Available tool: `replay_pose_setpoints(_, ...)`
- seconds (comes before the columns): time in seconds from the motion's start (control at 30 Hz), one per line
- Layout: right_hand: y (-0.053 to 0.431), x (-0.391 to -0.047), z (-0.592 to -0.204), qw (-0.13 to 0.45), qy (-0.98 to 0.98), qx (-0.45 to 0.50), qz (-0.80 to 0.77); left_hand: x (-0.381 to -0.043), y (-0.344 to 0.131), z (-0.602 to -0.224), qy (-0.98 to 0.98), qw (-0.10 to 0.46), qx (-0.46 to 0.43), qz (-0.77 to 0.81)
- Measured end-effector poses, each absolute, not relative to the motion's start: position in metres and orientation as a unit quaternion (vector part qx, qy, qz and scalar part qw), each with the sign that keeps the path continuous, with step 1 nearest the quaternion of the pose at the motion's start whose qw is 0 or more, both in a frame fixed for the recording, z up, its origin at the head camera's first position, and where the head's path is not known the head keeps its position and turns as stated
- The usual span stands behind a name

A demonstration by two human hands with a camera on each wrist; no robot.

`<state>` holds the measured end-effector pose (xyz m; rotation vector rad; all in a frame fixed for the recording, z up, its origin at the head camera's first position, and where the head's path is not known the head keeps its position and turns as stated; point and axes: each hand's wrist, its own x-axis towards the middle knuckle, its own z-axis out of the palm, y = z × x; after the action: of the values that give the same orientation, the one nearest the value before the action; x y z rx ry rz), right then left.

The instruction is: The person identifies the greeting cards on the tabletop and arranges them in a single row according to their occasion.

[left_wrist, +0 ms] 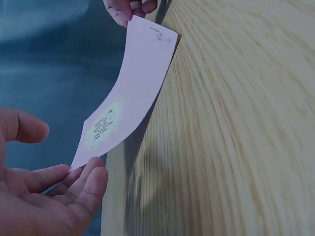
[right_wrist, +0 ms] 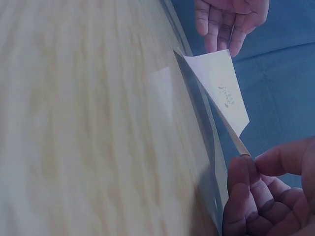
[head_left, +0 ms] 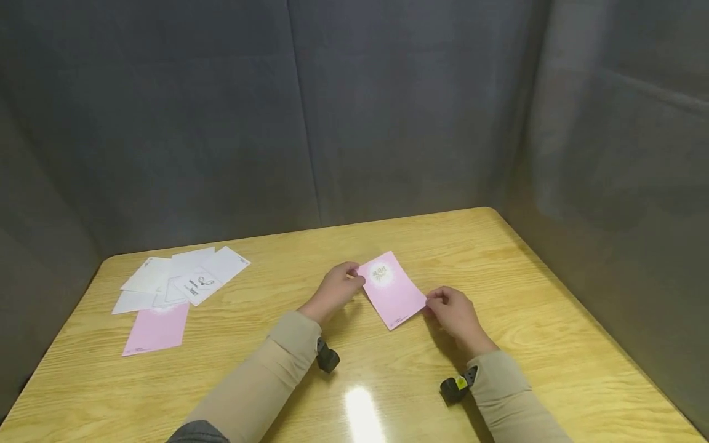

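Note:
A pink card with a pale round patch and lettering is held between the two hands over the middle of the table, its far end bent upward in the left wrist view. Thumb and fingers of the right hand pinch one corner, as the right wrist view shows at the card's edge. At the opposite corner, the left hand has its fingers extended under the card. Its thumb stands apart from the card in the left wrist view.
At the table's left lie several overlapping white cards, one with a small line drawing. Another pink card sticks out below them. Dark grey fabric walls enclose the wooden table at the back and sides.

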<state>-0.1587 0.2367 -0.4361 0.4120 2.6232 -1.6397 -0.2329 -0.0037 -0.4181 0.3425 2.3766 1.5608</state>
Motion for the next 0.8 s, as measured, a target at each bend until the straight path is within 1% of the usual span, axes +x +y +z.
replay_pose_setpoints(0.4,0.260,-0.149,-0.432,0.022,0.842,0.138,-0.520,-0.236,0.023,-0.419,0.819,0.174,0.120,0.533)
replay_pose_setpoints(0.63,0.270,-0.141,-0.430,0.016,0.843,0.154,-0.516,-0.236,0.036,-0.415,0.813,0.196,0.148,0.529)
replay_pose_setpoints(0.8,0.278,-0.132,-0.429,0.019,0.868,0.136,-0.476,-0.237,0.045,-0.416,0.814,0.203,0.161,0.520)
